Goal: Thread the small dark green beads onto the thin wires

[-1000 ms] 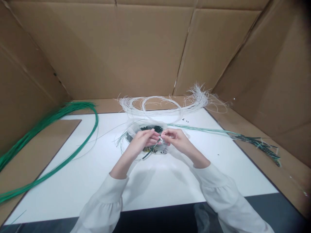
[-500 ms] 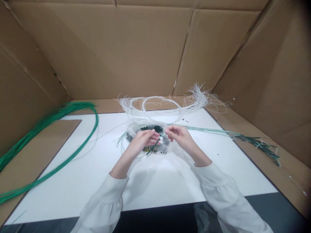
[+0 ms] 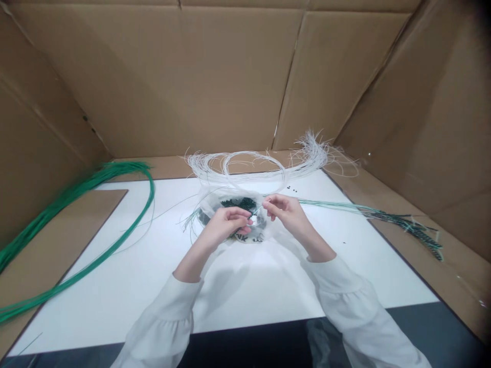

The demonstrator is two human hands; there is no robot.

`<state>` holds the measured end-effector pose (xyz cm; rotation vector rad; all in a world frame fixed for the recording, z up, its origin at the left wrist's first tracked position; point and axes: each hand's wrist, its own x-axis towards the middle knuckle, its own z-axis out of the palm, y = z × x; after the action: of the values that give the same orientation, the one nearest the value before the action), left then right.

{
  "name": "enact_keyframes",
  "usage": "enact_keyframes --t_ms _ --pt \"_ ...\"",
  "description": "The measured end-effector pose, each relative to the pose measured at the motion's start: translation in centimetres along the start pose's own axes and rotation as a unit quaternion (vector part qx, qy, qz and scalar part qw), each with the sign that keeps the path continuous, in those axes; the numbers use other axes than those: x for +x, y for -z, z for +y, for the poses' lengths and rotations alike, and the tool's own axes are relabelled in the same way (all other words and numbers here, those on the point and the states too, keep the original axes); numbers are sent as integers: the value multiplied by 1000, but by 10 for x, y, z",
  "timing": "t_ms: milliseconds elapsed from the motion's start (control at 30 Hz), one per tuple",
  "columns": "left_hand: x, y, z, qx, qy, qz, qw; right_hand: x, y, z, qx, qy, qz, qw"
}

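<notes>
Sitting on a white board [image 3: 146, 291], a crumpled, see-through plastic bag [image 3: 207, 202] lies open between and below two bare hands; inside it is a heap of small dark green beads [image 3: 241, 203], with a small white item [image 3: 254, 220] near the left fingertips, too small to name; dark shapes show at the bag's near side, too blurred to tell whether they are print or contents.

The left hand [image 3: 228, 223] is curled, thumb and fingers closed on the lower end of a thin pale strand [image 3: 259, 209]; the right hand [image 3: 286, 209] pinches its upper end, other fingers loosely bent; the strand slants over the bag.

Beyond the bag lie looped white strands [image 3: 253, 176]; at left curves a thick green bundle [image 3: 126, 232]; at right, green strands [image 3: 337, 205] end in dark beaded lengths [image 3: 418, 232]; cardboard walls [image 3: 230, 82] surround the board.
</notes>
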<state>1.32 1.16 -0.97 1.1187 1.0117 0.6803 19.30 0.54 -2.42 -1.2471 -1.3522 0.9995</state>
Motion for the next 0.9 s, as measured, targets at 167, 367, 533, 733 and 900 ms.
enact_keyframes --t_ms 167,367,533,733,900 --pt "2 1 -2 -6 -3 11 1000 -1 -1 1 -15 7 -3 1000" --pt "9 5 -9 11 -12 12 1000 -2 -4 6 -28 22 -13 999" --pt "9 6 -9 8 -17 13 1000 -2 -4 6 -40 21 -11 999" --pt "7 5 -7 -26 9 11 1000 -1 -3 7 -45 18 1 999" --pt "10 6 -9 -7 -4 24 1000 -2 -3 7 -57 26 0 998"
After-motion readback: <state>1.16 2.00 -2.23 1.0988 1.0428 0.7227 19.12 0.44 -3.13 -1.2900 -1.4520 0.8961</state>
